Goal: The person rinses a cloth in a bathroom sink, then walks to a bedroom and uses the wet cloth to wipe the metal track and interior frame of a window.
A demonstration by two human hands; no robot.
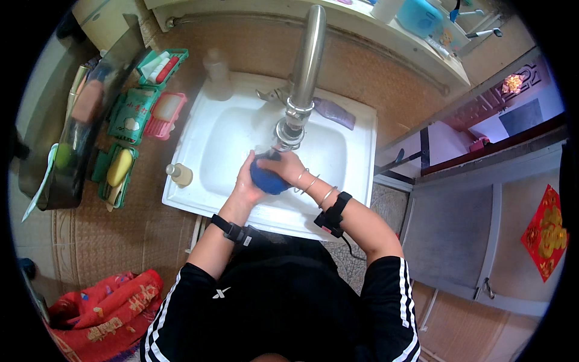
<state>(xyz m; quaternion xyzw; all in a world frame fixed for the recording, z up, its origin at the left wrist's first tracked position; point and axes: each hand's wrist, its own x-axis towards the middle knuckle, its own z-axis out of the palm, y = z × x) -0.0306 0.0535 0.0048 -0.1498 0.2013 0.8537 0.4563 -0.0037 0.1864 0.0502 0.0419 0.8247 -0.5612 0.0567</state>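
Note:
A round blue object (270, 177), whose exact kind I cannot tell, is held between my hands over the white sink basin (221, 149). My left hand (249, 181) cups it from the left side and below. Across its upper right lies my right hand (287, 167), with the fingers over the top. Both hands are just under the outlet of the metal faucet (289, 135), which hides part of the fingertips. A small pump bottle (182, 175) stands on the sink's left rim. A purple tube or pouch (334, 114) lies on the back right rim.
A clear bottle (218, 79) stands at the back left corner of the sink. Wall soap holders with a pink dish (167, 116) and a yellow soap bar (120, 167) hang at left. A shelf (407, 45) runs above; a red towel (113, 312) lies low left; a door (452, 226) is at right.

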